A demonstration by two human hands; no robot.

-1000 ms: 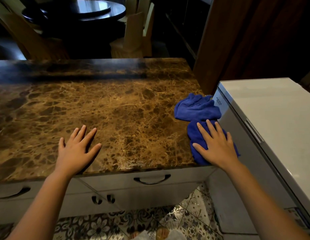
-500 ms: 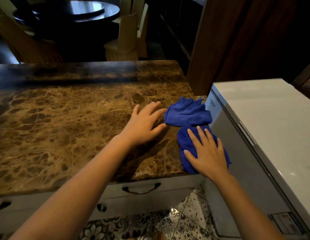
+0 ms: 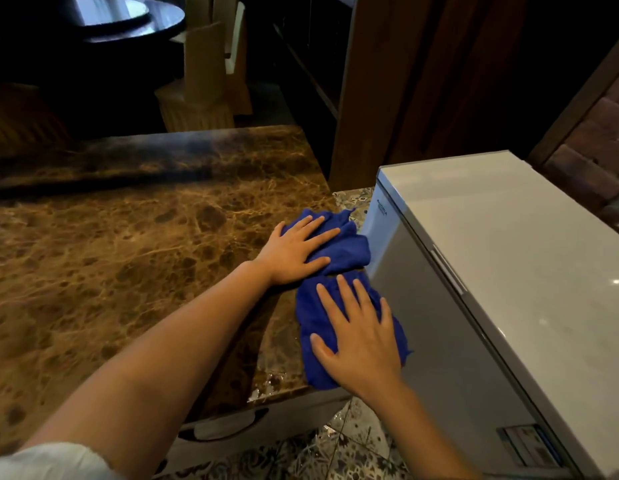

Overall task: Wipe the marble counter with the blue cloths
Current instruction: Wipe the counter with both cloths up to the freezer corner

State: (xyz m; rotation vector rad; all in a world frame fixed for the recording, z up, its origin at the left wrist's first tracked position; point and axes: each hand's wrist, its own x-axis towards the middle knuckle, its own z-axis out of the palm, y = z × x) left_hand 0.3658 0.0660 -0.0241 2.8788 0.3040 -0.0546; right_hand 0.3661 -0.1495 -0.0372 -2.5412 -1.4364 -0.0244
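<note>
The brown marble counter fills the left and middle of the view. Two crumpled blue cloths lie one behind the other at its right edge. My left hand reaches across and lies flat, fingers spread, on the far blue cloth. My right hand rests flat with fingers apart on the near blue cloth, which hangs slightly over the counter's right edge. Neither hand curls around its cloth.
A white chest freezer stands close against the counter's right side. White drawers with dark handles sit under the counter, above a patterned tile floor. Behind are a wooden pillar, a chair and a dark round table.
My left hand moved from the counter's near left across to the right and landed on the far cloth. My right hand stayed on the near cloth. The view shifted right.
</note>
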